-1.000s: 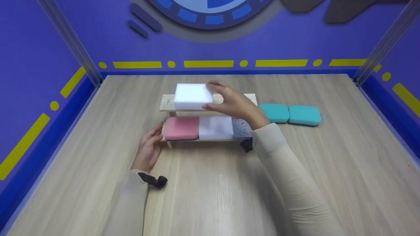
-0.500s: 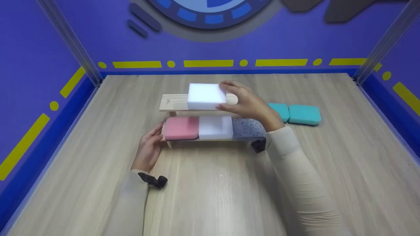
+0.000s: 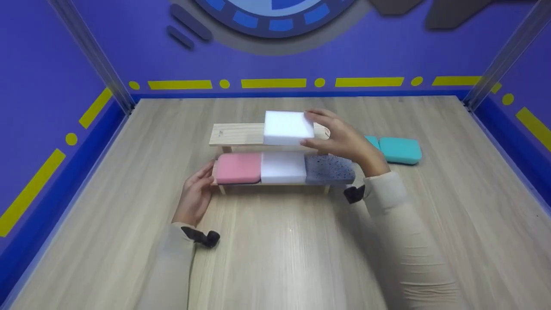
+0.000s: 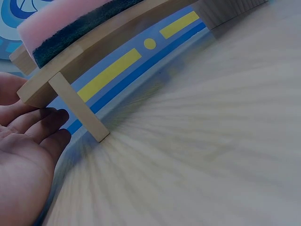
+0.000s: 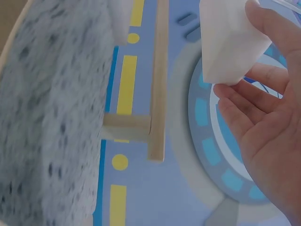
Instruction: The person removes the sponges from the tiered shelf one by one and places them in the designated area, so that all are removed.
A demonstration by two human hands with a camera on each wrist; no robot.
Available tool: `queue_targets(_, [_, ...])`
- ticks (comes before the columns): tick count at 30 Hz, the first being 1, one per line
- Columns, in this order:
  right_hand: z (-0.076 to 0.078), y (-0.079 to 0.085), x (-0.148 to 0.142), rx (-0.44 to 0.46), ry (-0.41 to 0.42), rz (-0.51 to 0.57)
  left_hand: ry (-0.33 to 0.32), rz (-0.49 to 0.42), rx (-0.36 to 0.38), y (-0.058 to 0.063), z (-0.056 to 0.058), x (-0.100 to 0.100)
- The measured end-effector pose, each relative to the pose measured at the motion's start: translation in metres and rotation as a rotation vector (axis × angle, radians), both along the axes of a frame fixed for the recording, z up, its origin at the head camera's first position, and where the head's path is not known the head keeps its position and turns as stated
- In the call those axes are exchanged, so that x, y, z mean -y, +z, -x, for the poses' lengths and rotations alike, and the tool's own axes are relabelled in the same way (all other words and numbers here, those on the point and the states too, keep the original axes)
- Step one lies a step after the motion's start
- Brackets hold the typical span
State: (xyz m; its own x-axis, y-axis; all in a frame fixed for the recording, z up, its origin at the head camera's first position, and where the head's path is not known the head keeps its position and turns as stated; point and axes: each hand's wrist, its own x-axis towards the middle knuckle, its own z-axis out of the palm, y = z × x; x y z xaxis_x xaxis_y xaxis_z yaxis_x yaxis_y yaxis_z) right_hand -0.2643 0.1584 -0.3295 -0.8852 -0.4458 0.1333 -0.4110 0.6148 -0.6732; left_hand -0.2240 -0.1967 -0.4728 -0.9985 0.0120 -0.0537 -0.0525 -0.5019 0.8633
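Note:
A white sponge block is pinched at its right end by my right hand, thumb on the near side and fingers behind. In the right wrist view a gap separates this sponge from the upper board of a two-tier wooden rack. At the rack's lower left end my left hand holds the board end, fingers under it. Along the lower tier lie a pink sponge with a dark green scouring layer, another white sponge and a grey speckled sponge.
Two teal sponges lie side by side on the wood-grain table right of the rack; the right one shows fully, while my right hand partly covers the left one. Blue-purple panels enclose the table at the back and sides.
My right hand has carried the white sponge rightward along the upper tier, uncovering the grey speckled sponge and covering more of the left teal one. The left hand stays at the rack's end.

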Motion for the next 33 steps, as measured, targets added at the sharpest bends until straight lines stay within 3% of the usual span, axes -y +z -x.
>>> queue_targets(3, [-0.002,-0.001,-0.007,0.016,-0.009,0.012,-0.002,-0.001,-0.004,0.000,0.000,0.000])
queue_targets(17, [-0.004,-0.011,-0.037,-0.130,0.008,-0.009,-0.011,0.020,0.026,0.003,0.001,0.000])
queue_targets(33, [-0.013,-0.015,-0.064,-0.099,-0.043,-0.010,-0.009,-0.001,0.005,0.000,-0.001,0.001])
